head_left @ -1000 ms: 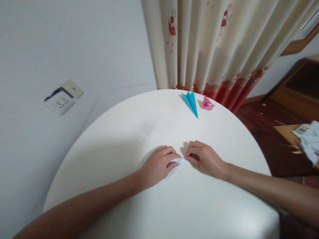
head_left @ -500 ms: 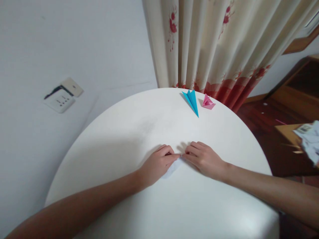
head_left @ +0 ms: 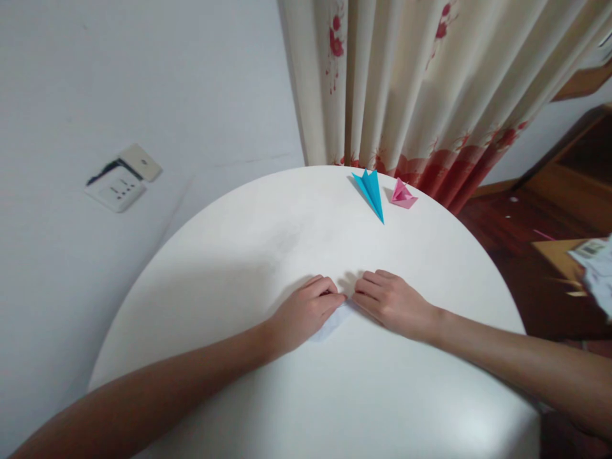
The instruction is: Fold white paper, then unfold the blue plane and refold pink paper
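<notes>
The left hand [head_left: 301, 315] is drawn narrow, thumb and fingers pinching the edge of a small whitish sheet of paper [head_left: 331, 324]. The right hand [head_left: 394, 306], fingers curled, meets the paper's far corner; whether it grips or presses cannot be told. The paper lies low between them on a round, glossy white table [head_left: 406, 395]. Beyond, near the rim, rest a finished-looking blue folded-paper dart [head_left: 371, 192] and a compact pink folded-paper figure [head_left: 403, 194]. The whitish paper appears only partly shaped; its remaining folds are hidden. Compared with one second earlier, the left thumb has closed toward its fingers.
</notes>
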Action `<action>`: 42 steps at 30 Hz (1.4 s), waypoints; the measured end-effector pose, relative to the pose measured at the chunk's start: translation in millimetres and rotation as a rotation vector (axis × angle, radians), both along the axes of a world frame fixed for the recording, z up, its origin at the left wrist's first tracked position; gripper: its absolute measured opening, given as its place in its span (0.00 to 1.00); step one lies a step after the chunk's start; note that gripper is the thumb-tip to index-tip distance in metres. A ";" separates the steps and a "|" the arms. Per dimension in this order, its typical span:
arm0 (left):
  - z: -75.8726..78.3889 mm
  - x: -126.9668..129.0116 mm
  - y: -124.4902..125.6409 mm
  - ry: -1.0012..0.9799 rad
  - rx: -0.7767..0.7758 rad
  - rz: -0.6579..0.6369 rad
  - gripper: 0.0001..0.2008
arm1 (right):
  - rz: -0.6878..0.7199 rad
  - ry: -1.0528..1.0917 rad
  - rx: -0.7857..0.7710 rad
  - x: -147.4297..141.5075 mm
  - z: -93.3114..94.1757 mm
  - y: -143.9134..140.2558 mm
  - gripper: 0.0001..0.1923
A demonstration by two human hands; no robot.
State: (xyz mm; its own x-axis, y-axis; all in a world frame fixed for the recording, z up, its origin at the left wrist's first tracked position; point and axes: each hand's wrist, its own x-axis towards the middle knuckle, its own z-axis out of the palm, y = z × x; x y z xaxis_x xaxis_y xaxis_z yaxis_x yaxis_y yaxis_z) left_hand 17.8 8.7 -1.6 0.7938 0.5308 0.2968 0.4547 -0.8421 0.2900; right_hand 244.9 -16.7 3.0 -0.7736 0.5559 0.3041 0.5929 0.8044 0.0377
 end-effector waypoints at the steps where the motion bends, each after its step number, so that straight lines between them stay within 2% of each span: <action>1: 0.9 -0.4 -0.7 0.012 0.024 -0.005 0.11 | 0.014 -0.024 0.017 0.9 1.5 -0.8 0.09; 5: 7.4 -1.6 -3.4 0.080 0.136 -0.044 0.10 | 0.032 -0.049 0.026 1.6 6.8 -7.7 0.10; 12: 19.2 -3.6 -7.5 0.306 0.321 -0.128 0.10 | -0.036 -0.143 -0.006 -1.4 16.1 -22.4 0.09; 18: 19.3 -4.9 -11.0 0.376 0.417 -0.146 0.11 | -0.104 -0.099 0.004 -1.7 6.4 -25.3 0.13; 25: 19.2 -2.3 -13.1 0.372 0.407 -0.146 0.10 | -0.336 0.069 -0.044 1.3 -3.0 -32.5 0.23; 31: 19.1 -2.6 -13.5 0.349 0.390 -0.140 0.09 | -0.288 0.064 -0.066 -8.2 -1.5 -43.3 0.26; 37: 19.8 -2.3 -12.5 0.387 0.421 -0.151 0.09 | -0.334 -0.041 -0.092 -4.9 1.4 -43.9 0.29; 42: 20.3 -2.0 -12.8 0.370 0.380 -0.153 0.10 | -0.396 -0.016 -0.068 -0.4 4.3 -48.5 0.31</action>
